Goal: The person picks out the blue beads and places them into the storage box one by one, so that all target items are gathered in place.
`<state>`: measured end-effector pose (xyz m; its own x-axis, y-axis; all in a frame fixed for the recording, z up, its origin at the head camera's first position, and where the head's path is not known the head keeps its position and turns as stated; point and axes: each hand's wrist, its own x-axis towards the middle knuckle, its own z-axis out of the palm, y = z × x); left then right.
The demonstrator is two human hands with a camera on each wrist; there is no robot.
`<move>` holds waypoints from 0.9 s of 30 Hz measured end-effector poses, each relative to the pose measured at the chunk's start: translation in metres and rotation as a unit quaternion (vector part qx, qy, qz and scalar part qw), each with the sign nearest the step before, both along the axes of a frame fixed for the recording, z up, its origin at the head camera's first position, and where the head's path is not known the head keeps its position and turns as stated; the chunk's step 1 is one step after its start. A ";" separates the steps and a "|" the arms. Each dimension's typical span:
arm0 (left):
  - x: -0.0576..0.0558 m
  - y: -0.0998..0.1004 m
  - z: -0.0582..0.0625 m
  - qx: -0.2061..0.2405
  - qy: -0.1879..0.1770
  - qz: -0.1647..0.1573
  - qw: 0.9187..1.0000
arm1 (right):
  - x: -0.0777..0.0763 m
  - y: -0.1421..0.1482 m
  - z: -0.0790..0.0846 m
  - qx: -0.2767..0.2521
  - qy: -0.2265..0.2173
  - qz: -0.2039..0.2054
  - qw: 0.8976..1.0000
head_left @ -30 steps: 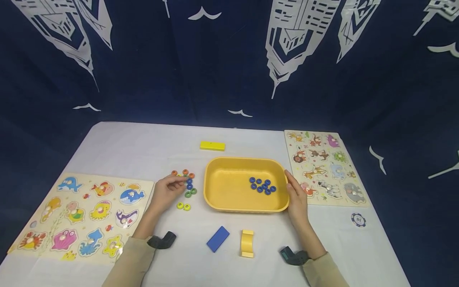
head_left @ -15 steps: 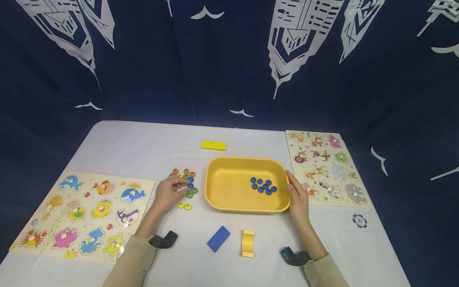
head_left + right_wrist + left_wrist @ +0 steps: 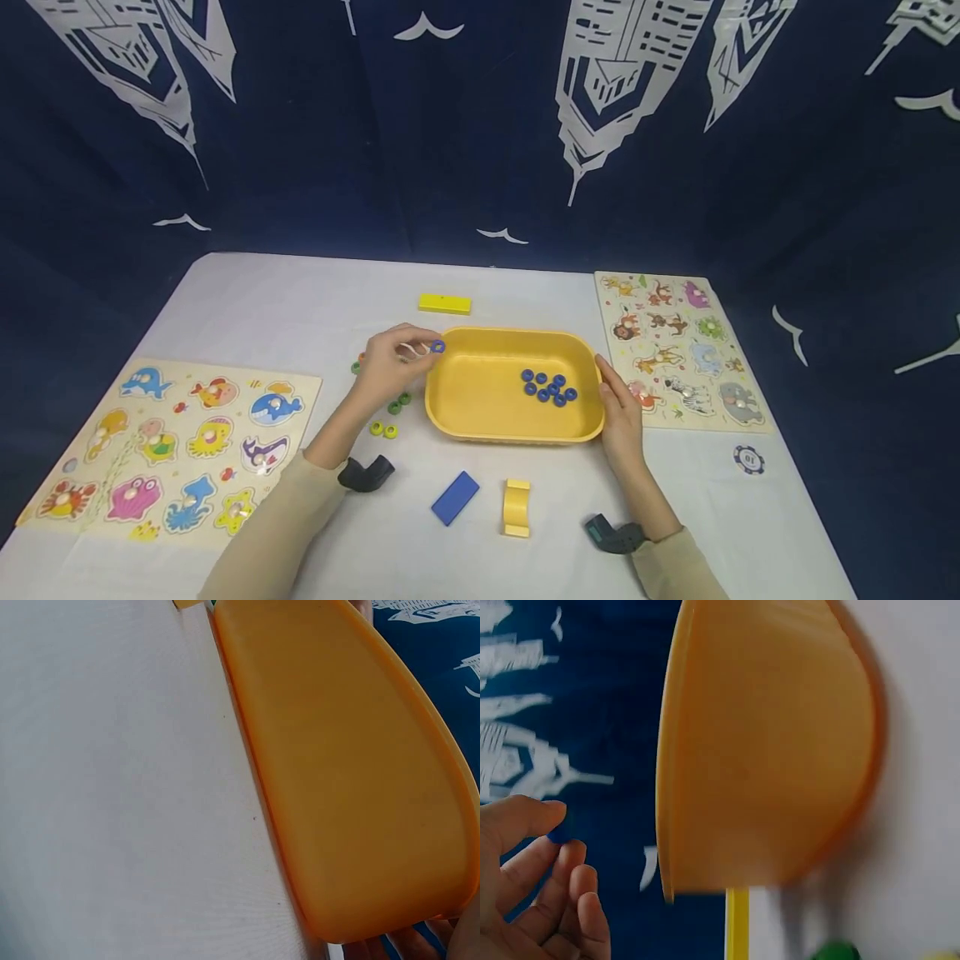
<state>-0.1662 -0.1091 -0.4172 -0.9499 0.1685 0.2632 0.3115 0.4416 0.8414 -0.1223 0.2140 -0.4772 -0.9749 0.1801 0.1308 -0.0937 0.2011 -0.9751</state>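
Between thumb and fingertip, my left hand (image 3: 390, 362) pinches a blue bead (image 3: 441, 342) at the far left corner of the yellow tray (image 3: 472, 400). In the left wrist view this bead (image 3: 559, 832) is mostly covered by the fingers. My right hand (image 3: 621, 417) rests against the tray's right side, its fingers lying along the outer wall. Several blue beads (image 3: 553, 389) lie in the tray's right half. Green beads (image 3: 394, 407) and yellow beads (image 3: 391, 431) sit on the table left of the tray. The left hand hides most of the orange ones.
A sea-animal puzzle board (image 3: 176, 450) lies at left, another animal board (image 3: 675, 350) at right. A yellow block (image 3: 445, 303) is behind the tray; a blue block (image 3: 455, 498) and a yellow arched piece (image 3: 516, 508) are in front. A poker chip (image 3: 749, 459) lies at right.
My left hand has picked up a blue bead from the loose beads and carried it right and away from me to the tray's corner. The right hand and the tray have stayed in place.
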 end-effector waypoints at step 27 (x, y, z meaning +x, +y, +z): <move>-0.043 0.107 -0.035 -0.160 -0.168 -0.157 0.960 | -0.002 0.003 -0.005 0.007 -0.001 -0.004 1.000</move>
<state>-0.2094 -0.0024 -0.4519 -0.8614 0.4816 -0.1613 0.2067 0.6224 0.7550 -0.1245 0.2166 -0.4821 -0.9737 0.1866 0.1305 -0.0892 0.2147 -0.9726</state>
